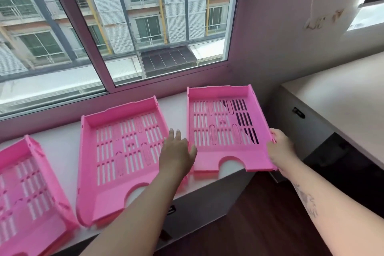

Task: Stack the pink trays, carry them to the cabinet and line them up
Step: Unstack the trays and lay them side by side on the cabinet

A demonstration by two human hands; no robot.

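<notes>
Three pink slotted trays lie side by side on a white ledge [62, 147] under the window. The right tray [222, 127] overhangs the ledge's right end. My right hand [279, 147] grips its right side wall. My left hand [176, 151] hovers with fingers spread in the gap between the right tray and the middle tray [124, 151], near the right tray's left wall; contact is unclear. The left tray [27, 193] is cut off by the frame's left edge.
A large window [124, 27] runs behind the ledge. To the right stands a white cabinet [342, 93] with a flat top and a dark unit [342, 168] below. Dark wooden floor [259, 224] lies between ledge and cabinet.
</notes>
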